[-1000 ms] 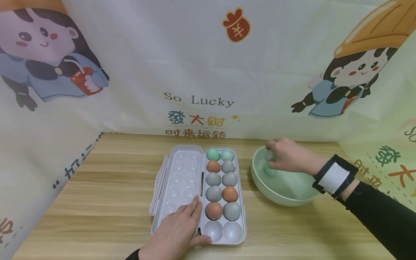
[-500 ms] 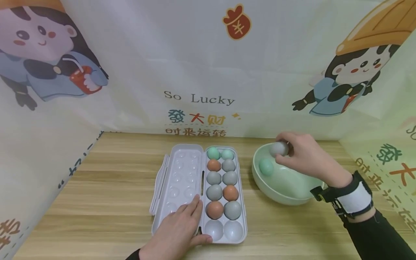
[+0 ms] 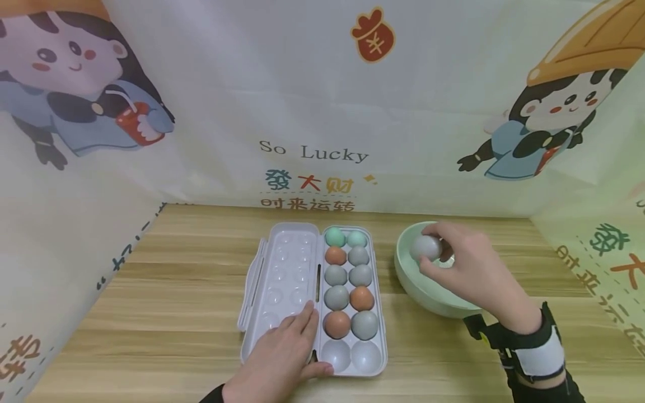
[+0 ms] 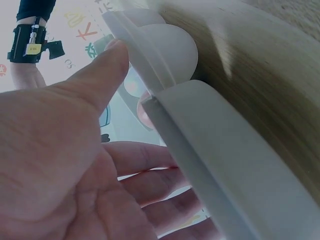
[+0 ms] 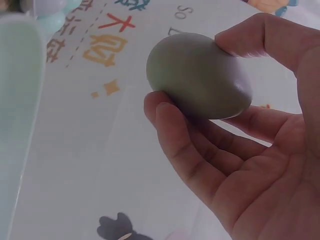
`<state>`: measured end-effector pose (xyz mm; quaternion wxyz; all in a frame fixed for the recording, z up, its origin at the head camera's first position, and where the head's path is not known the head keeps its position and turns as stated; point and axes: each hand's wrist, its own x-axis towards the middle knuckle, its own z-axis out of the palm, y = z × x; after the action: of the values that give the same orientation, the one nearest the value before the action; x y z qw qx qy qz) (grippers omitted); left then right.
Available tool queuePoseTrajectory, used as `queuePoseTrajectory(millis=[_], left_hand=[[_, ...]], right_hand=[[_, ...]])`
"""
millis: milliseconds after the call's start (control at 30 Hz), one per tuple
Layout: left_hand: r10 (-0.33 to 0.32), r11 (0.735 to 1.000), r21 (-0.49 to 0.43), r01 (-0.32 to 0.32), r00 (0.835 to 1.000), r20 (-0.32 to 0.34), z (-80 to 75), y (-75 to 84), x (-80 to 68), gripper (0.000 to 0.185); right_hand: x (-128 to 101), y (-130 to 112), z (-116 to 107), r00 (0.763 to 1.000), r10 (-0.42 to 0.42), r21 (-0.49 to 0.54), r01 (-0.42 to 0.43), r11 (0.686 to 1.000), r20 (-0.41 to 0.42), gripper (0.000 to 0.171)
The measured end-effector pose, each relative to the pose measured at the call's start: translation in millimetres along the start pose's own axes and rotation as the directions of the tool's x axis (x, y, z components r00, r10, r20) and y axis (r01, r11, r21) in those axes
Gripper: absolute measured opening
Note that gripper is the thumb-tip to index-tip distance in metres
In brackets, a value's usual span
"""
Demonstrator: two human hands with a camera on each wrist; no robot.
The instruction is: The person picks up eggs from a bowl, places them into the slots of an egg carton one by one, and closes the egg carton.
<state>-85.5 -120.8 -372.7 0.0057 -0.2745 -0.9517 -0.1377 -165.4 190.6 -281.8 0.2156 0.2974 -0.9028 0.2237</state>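
A grey egg (image 3: 425,247) is pinched between the thumb and fingers of my right hand (image 3: 473,268), over the light green bowl (image 3: 428,299). The right wrist view shows the same egg (image 5: 197,75) from below, held at its sides. My left hand (image 3: 282,350) lies with straight fingers on the open lid (image 3: 289,252) of a white plastic egg carton, its thumb reaching the tray's near left corner. In the carton's tray (image 3: 381,336) sit green, grey and brown eggs in two rows. Two rounded cups (image 3: 336,354) show their inner walls at the near end.
The carton and bowl stand side by side on a wood-grain table (image 3: 166,302). Behind and at both sides rises a pale printed cloth (image 3: 252,84) with cartoon figures and lettering, close behind the bowl.
My right hand has drawn the grey egg up within the bowl's outline and shifted slightly back toward me. The green egg seen earlier in the bowl is now hidden. My left hand stays put.
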Motion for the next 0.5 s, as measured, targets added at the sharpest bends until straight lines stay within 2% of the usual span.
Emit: queuePoseTrajectory(millis=[167,233,367,500], left_hand=[[-0.008,1.000,-0.016,0.009,1.000,0.009,0.9,1.5,0.3,0.093],[-0.007,1.000,-0.015,0.007,1.000,0.005,1.7,1.1,0.6,0.093],[0.000,1.000,-0.010,0.000,1.000,-0.004,2.3,0.7,0.2,0.093],[0.001,1.000,-0.011,-0.002,1.000,-0.020,2.2,0.7,-0.9,0.092]], right_hand=[[-5,-25,6,0.990,-0.128,0.018,0.129,0.991,-0.050,0.033],[-8,-36,8,0.985,-0.166,0.056,0.168,0.984,-0.039,0.034],[-13,-53,19,0.978,-0.202,0.126,0.194,0.973,0.054,0.034],[-17,-66,36,0.955,-0.234,0.168,0.205,0.964,0.181,0.037]])
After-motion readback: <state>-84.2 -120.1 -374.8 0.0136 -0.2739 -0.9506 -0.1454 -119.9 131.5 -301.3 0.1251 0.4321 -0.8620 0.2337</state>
